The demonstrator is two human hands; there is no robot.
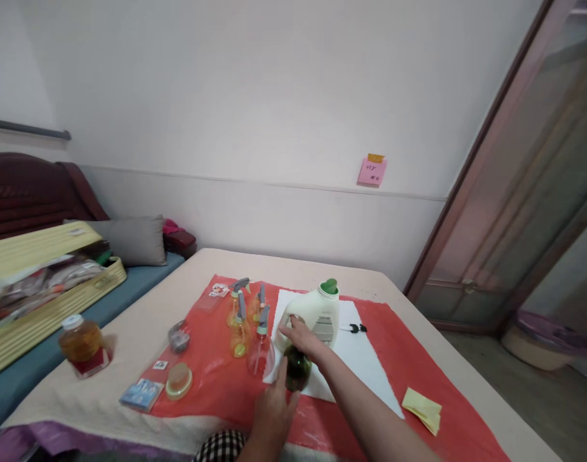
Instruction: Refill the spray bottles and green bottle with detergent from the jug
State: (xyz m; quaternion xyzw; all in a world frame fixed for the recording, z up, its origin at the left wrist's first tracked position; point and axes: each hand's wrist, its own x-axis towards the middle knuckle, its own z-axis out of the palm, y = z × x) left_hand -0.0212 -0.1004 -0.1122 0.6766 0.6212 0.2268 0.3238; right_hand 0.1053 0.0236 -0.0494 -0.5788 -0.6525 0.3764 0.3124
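Note:
My right hand (300,337) reaches forward and touches the handle of a white detergent jug (317,314) with a green cap; whether its fingers grip the handle is hard to tell. My left hand (274,410) rests with fingers against a small dark green round bottle (297,369) that stands on a white sheet (365,359). Several small clear spray bottles (247,324) with orange liquid stand just left of the jug on a red cloth (394,410).
A jar of amber liquid (83,346) stands at the table's left edge. A round lid (179,380), a small blue packet (140,394) and a folded yellow cloth (422,408) lie on the table. A yellow crate (47,301) sits on the couch at left.

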